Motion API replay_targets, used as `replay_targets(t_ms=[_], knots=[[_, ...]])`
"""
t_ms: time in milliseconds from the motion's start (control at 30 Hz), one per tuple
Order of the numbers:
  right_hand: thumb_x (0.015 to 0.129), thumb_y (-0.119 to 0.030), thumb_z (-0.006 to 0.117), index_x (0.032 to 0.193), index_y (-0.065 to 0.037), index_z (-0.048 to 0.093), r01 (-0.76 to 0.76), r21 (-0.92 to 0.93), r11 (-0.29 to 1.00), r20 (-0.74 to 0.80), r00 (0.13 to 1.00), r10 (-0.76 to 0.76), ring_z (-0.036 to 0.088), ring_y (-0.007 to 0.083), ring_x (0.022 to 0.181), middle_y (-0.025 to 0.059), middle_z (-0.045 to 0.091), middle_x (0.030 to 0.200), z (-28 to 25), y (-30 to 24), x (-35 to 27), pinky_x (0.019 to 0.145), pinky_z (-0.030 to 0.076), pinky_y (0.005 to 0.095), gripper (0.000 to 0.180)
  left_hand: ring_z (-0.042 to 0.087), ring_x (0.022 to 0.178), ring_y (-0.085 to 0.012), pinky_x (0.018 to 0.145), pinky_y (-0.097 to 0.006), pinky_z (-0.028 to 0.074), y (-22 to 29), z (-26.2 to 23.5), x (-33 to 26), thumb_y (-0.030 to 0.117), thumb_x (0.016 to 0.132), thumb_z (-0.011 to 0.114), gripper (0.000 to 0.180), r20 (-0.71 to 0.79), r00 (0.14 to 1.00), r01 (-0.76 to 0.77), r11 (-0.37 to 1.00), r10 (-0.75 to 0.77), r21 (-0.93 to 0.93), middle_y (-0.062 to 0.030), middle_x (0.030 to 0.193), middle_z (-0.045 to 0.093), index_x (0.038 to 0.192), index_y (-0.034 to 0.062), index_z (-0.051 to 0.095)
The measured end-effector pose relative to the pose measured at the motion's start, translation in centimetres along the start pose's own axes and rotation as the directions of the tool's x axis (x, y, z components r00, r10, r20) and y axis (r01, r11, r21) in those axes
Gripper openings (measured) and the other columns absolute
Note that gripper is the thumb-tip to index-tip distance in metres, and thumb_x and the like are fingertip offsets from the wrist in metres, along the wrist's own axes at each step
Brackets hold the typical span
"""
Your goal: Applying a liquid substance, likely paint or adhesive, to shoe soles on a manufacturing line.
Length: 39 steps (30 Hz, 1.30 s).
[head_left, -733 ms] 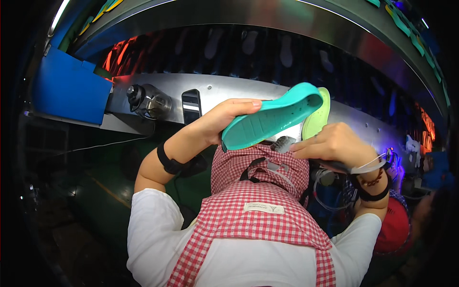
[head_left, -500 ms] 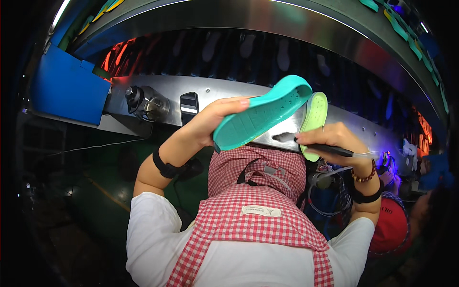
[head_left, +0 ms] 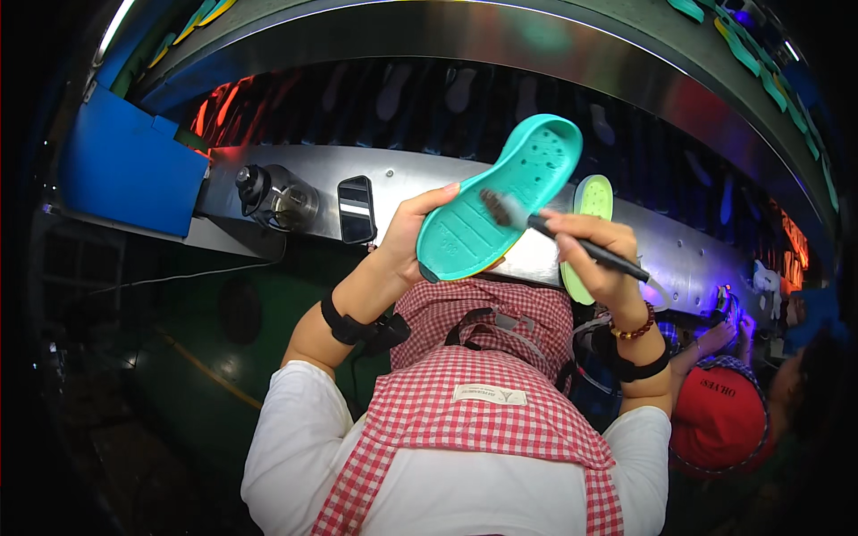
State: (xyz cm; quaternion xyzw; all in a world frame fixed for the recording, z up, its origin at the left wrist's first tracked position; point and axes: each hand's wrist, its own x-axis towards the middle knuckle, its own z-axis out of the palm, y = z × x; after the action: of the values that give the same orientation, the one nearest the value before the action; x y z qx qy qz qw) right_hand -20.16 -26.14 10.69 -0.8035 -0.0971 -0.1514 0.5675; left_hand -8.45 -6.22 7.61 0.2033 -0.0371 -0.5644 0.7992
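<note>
My L hand (head_left: pixel 409 230): closed on L edge of 1 teal sole (head_left: pixel 460 237), thumb over rim, other fingers mostly hidden. Sole is up off the metal bench (head_left: pixel 411 174), tilted, inner face toward me; ridges at near end, small dark dots at far end, which points up & to R.

My R hand (head_left: pixel 608 257): pinched round black handle of 1 brush (head_left: pixel 542 225). Bristles at approx. mid inner face; touching vs. just above: can't tell, slight blur.

Pale-green sole (head_left: pixel 594 198) on bench, just R of teal, partly behind R hand. Phone (head_left: pixel 357 210) & clear bottle w/ black cap (head_left: pixel 293 201) on bench L of L hand, phone nearer. Co-worker in red cap (head_left: pixel 719 415) at my R.
</note>
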Motion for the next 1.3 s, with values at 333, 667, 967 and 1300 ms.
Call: replay_targets(t_ms=[333, 667, 967, 1300], knots=[[0.075, 0.001, 0.058, 0.093, 0.002, 0.062, 0.044, -0.229, 0.972, -0.097, 0.993, -0.068, 0.059, 0.0153, 0.053, 0.018, 0.063, 0.094, 1.5, 1.3, 1.1, 0.051, 0.046, 0.0236, 0.018, 0.058, 0.095, -0.0274, 0.08, -0.04, 0.049, 0.1, -1.5, -0.4, 0.026, 0.087, 0.044, 0.045, -0.076, 0.986, -0.14, 0.987, 0.146, 0.074, -0.0184, 0.111, 0.054, 0.122, -0.002, 0.04], [0.08, -0.005, 0.053, 0.098, 0.007, 0.054, -0.034, 0.557, 0.83, -0.283, 0.932, 0.227, 0.047, 0.0094, 0.044, 0.0289, 0.057, 0.101, -3.4, 2.7, -2.2, 0.048, 0.041, 0.0191, 0.022, 0.033, 0.12, -0.0415, 0.096, -0.06, 0.026, 26.5, 1.3, -1.1, 0.042, 0.086, 0.024, 0.063, 0.41, 0.679, -0.599, 0.783, 0.609, -0.17, -0.0219, 0.132, 0.033, 0.129, -0.0048, 0.029], [0.079, -0.006, 0.057, 0.101, 0.005, 0.055, -0.099, 0.647, 0.756, -0.338, 0.852, 0.401, 0.059, 0.0154, 0.064, 0.0233, 0.058, 0.102, -2.7, 5.0, -3.1, 0.056, 0.047, 0.0206, 0.024, 0.048, 0.105, -0.0335, 0.088, -0.04, 0.039, 23.7, 5.7, 12.8, 0.033, 0.078, 0.058, 0.04, 0.667, 0.545, 0.025, -0.804, 0.509, 0.593, -0.0207, 0.107, 0.055, 0.101, 0.0003, 0.057], [0.071, 0.008, 0.059, 0.095, 0.004, 0.058, -0.111, 0.608, 0.786, -0.329, 0.866, 0.377, 0.059, 0.0243, 0.091, 0.0184, 0.061, 0.096, -2.9, 6.0, -3.6, 0.087, 0.044, 0.0336, 0.024, 0.055, 0.092, -0.0201, 0.081, -0.032, 0.043, 15.7, 3.4, 5.3, 0.012, 0.079, 0.056, 0.033, 0.099, 0.143, -0.733, 0.038, 0.985, 0.68, -0.0129, 0.102, 0.057, 0.108, -0.0014, 0.049]])
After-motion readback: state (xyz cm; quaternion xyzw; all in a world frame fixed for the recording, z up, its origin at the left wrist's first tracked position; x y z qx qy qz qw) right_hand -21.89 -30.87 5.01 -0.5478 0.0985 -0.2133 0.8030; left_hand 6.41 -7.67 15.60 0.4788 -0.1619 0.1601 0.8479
